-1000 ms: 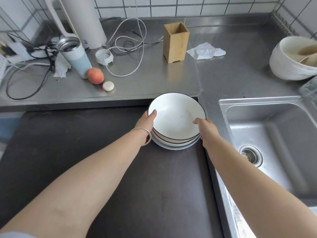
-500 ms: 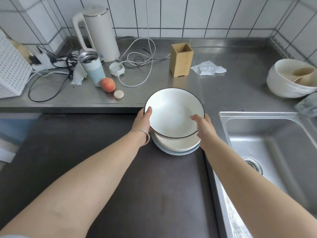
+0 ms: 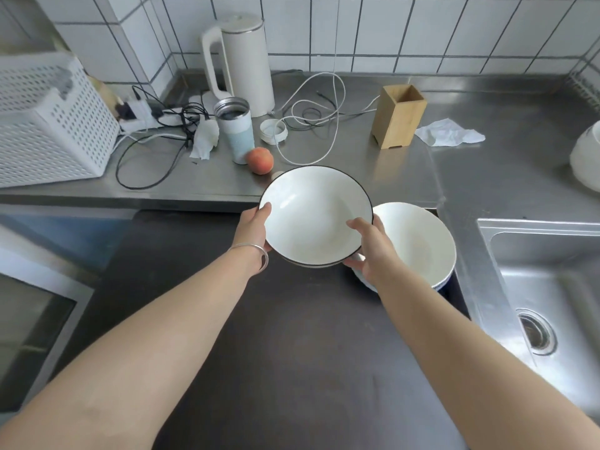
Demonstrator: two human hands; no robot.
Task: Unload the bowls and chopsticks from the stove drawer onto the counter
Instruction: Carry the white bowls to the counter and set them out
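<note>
I hold a white bowl with a thin black rim (image 3: 313, 212) in the air above the dark stove top (image 3: 292, 336). My left hand (image 3: 253, 230) grips its left edge and my right hand (image 3: 368, 248) grips its right edge, thumbs over the rim. A second rim shows just under it, so I may hold two stacked bowls. To the right, a stack of plain white bowls (image 3: 418, 245) rests at the stove top's far right corner. No chopsticks are in sight. The steel counter (image 3: 373, 177) runs along the back.
On the counter stand a wooden holder (image 3: 398, 115), a peach (image 3: 259, 160), a steel tumbler (image 3: 234, 131), a white kettle (image 3: 242, 63), loose cables (image 3: 311, 125), a tissue (image 3: 449, 133) and a white perforated basket (image 3: 48, 121). A sink (image 3: 545, 287) lies right.
Both hands lifted the black-rimmed bowl off the stack and carried it up and to the left. The plain white bowls underneath are uncovered. The camera tilted up and left.
</note>
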